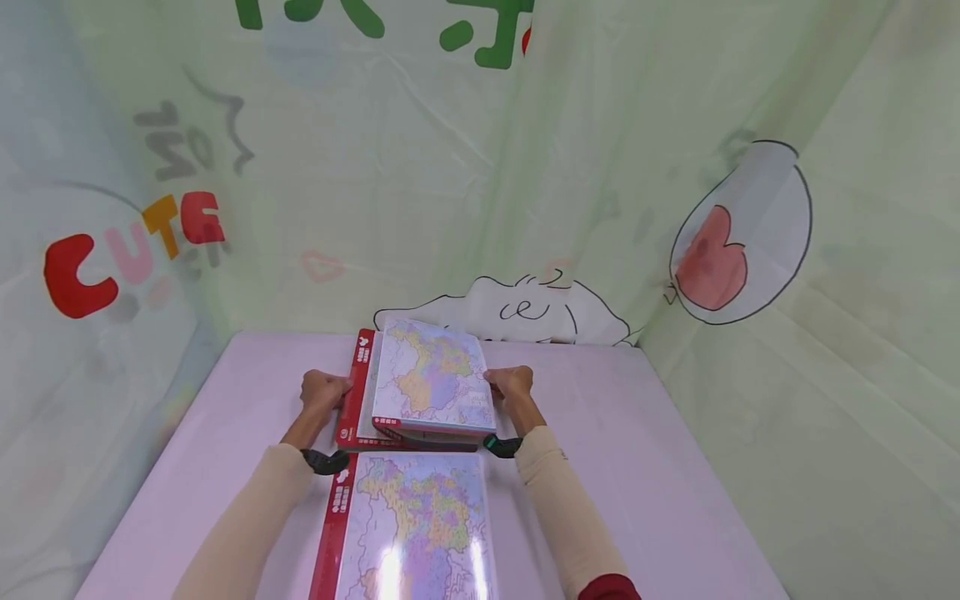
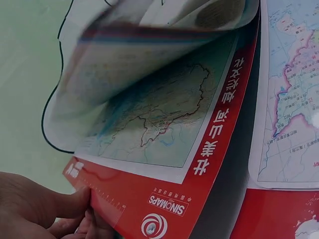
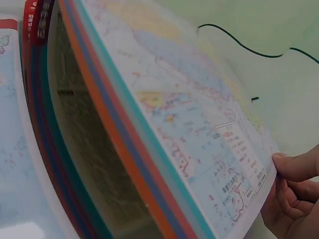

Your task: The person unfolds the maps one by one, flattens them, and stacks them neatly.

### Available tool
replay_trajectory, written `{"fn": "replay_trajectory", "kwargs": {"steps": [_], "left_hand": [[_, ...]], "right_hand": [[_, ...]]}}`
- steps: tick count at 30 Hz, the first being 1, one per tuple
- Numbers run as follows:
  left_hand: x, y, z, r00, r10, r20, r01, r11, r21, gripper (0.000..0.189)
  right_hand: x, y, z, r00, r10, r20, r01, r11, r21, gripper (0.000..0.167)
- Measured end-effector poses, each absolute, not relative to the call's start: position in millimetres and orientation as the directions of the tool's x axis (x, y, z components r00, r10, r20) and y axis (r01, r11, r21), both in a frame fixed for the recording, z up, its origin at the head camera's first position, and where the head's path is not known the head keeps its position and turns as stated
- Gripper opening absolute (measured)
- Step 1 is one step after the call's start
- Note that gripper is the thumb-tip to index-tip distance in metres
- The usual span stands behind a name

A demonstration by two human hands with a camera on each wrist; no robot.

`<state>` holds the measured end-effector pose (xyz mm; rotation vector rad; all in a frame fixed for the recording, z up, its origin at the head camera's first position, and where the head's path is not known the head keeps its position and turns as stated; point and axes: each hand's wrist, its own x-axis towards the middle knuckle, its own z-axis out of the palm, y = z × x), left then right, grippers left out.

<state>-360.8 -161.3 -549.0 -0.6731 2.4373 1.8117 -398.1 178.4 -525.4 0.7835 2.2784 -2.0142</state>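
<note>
My left hand (image 1: 324,389) pinches the left edge of a red-bordered map sheet (image 1: 351,408) near the table's back. In the left wrist view, thumb and fingers grip the sheet's red corner (image 2: 119,199), printed with a SINOMAPS logo, while paler pages (image 2: 114,64) curl above it. My right hand (image 1: 513,383) pinches the right edge of the map page (image 1: 431,375) lying over that sheet. The right wrist view shows this page (image 3: 199,134) lifted and bowed, with orange, purple, red and teal stripes along its edge; a dark gap opens beneath it.
Another glossy red-bordered map sheet (image 1: 420,517) lies flat in front, between my forearms, with two bright reflections on it. The pale pink table (image 1: 630,467) extends to both sides. Light green printed curtains (image 1: 420,208) surround its back and sides.
</note>
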Motion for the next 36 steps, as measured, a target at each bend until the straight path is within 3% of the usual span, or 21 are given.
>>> {"fn": "replay_trajectory", "kwargs": {"steps": [22, 36], "left_hand": [[-363.5, -214.3, -553.2, -0.853, -0.419, -0.311, -0.429, 0.224, 0.875, 0.054], [-360.2, -238.9, -546.8, -0.809, -0.486, -0.332, -0.484, 0.228, 0.845, 0.059]], "right_hand": [[-397.9, 284.5, -499.2, -0.855, 0.433, -0.284, 0.359, 0.101, -0.928, 0.037], [-398.3, 328.1, -509.4, -0.783, 0.555, -0.28, 0.421, 0.143, -0.896, 0.039]]}}
